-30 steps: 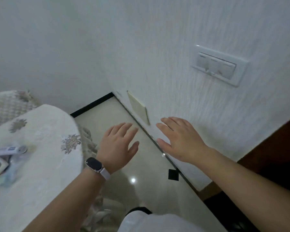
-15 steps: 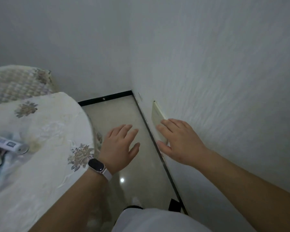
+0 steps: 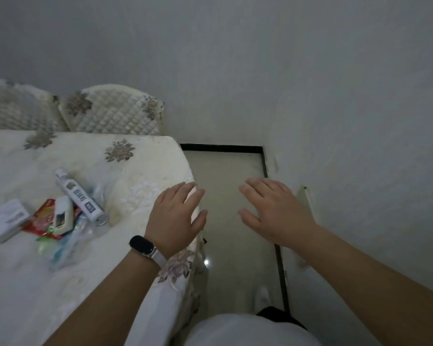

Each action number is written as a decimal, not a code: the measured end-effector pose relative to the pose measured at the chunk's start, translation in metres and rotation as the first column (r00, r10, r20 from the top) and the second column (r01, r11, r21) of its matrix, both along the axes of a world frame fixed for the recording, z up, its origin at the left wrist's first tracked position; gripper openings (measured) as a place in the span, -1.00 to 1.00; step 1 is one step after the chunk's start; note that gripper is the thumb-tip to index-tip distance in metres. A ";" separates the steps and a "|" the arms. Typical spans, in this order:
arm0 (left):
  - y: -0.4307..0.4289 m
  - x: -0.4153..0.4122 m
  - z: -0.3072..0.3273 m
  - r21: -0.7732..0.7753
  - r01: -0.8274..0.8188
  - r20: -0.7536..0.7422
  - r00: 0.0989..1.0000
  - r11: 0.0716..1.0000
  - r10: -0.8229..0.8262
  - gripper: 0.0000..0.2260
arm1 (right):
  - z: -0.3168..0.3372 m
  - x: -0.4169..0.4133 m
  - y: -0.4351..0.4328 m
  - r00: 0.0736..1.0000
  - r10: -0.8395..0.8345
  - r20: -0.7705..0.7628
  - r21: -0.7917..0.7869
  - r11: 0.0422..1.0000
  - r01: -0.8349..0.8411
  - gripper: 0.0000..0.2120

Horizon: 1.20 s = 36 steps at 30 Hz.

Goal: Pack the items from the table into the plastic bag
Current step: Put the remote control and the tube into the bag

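Both hands are held out flat, palms down, holding nothing. The left hand (image 3: 176,216), with a dark watch (image 3: 143,245) on its wrist, hovers over the right edge of the counter (image 3: 140,171), its fingers (image 3: 185,193) spread and reaching past that edge. The right hand (image 3: 275,213) hangs over the bare floor (image 3: 225,176) to the right of the counter, fingers likewise spread and empty, close to the white wall (image 3: 348,121).

The counter is covered with a cream cloth patterned with flowers. Well to the left of the left hand lies a small heap of things on that cloth: a white tube (image 3: 79,196) lying slantwise, a small white bottle (image 3: 61,217) just beside it, a red packet (image 3: 41,218) under the bottle, and a white box (image 3: 5,221) at the far left. Under and around the heap is a clear plastic bag (image 3: 65,248), crumpled flat; whether any of the things sit inside it I cannot tell.

Behind the counter, two quilted chair backs (image 3: 110,111) stand against the wall.
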State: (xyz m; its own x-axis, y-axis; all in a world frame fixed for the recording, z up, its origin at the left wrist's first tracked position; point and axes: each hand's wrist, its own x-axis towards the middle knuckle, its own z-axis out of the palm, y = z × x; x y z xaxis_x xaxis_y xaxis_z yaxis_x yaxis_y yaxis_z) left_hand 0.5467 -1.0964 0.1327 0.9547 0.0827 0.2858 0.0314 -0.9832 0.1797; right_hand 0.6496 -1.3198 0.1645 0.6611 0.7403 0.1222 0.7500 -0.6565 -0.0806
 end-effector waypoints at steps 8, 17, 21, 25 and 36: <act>0.061 0.012 -0.018 0.026 -0.326 -0.083 0.941 0.945 0.327 -0.58 | -0.026 0.082 0.100 0.953 0.296 -0.067 0.043 0.955 -0.294 -0.48; 0.096 0.047 -0.006 0.033 -0.710 -0.174 0.689 0.704 0.703 -0.55 | -0.048 0.178 0.199 0.780 0.599 -0.179 0.115 0.800 -0.588 -0.51; 0.105 0.034 0.005 0.039 -0.834 -0.160 0.539 0.550 0.827 -0.56 | -0.046 0.192 0.248 0.670 0.719 -0.184 0.144 0.694 -0.706 -0.49; 0.110 0.005 0.008 0.070 -0.907 -0.173 0.400 0.416 0.900 -0.57 | -0.049 0.178 0.292 0.570 0.784 -0.247 0.171 0.614 -0.770 -0.47; 0.179 -0.059 -0.038 -0.240 -0.964 -0.243 0.172 0.113 0.955 -0.54 | -0.067 0.081 0.386 0.448 0.594 -0.669 0.219 0.733 -0.645 -0.49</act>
